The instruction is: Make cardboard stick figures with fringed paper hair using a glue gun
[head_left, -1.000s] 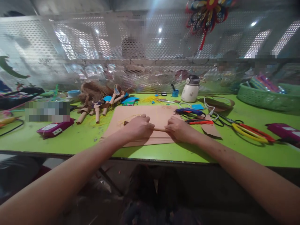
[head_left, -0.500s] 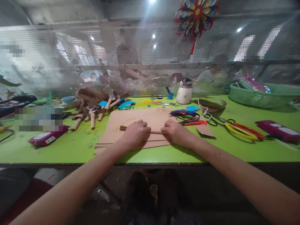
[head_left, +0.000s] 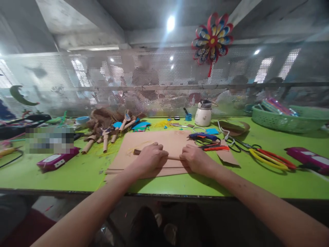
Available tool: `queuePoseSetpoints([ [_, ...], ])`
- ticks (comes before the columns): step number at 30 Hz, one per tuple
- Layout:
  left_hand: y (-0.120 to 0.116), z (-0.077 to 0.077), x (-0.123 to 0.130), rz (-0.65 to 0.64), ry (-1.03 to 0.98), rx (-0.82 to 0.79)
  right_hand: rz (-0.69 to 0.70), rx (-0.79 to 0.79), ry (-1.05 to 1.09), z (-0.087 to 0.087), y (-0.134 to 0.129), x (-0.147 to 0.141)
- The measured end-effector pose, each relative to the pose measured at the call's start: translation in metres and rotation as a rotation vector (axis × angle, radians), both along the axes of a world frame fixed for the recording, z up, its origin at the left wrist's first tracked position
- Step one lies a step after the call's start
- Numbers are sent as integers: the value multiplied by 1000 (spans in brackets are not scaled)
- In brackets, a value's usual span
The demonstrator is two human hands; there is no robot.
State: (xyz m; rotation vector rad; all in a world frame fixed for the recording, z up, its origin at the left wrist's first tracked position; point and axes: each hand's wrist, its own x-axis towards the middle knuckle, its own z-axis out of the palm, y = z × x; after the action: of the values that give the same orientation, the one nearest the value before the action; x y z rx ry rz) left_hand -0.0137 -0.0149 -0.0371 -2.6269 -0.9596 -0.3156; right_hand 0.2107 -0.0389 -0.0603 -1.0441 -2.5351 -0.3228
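A thin brown paper roll (head_left: 174,157) lies across a stack of brown paper sheets (head_left: 133,141) on the green table. My left hand (head_left: 152,158) is closed over the roll's left part, and the roll's dark, layered end sticks out beyond it. The fingers of my right hand (head_left: 194,158) are curled on the right end of the roll. A short stretch of the roll shows between my hands. Thin yellow strands lie on the paper near its left end. Just behind my right hand are a blue glue gun (head_left: 204,136) and an orange-red handled tool (head_left: 215,148).
Brown paper figures (head_left: 105,140) and a purple device (head_left: 58,159) are at left. Behind stands a white bottle (head_left: 203,115). Right of my hands are yellow-and-red handled scissors (head_left: 272,159), a green basket (head_left: 288,120) and another purple device (head_left: 307,157). A perforated screen (head_left: 167,82) stands behind.
The camera view has tilted upward, so the table and my hands appear lower. Both hands keep their hold on the paper roll, with little visible movement over the sheets.
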Motion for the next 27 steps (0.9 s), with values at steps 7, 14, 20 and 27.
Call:
queuePoseSetpoints([
  [7, 8, -5, -1, 7, -30, -24, 18, 11, 0, -1, 2, -1],
  [14, 10, -10, -2, 25, -95, -45, -11, 4, -31, 5, 2, -3],
  [20, 10, -6, -1, 32, -121, -103, -30, -17, -79, 8, 7, -5],
  [27, 12, -1, -3, -25, -160, -172, 7, -46, -139, 17, 10, -5],
])
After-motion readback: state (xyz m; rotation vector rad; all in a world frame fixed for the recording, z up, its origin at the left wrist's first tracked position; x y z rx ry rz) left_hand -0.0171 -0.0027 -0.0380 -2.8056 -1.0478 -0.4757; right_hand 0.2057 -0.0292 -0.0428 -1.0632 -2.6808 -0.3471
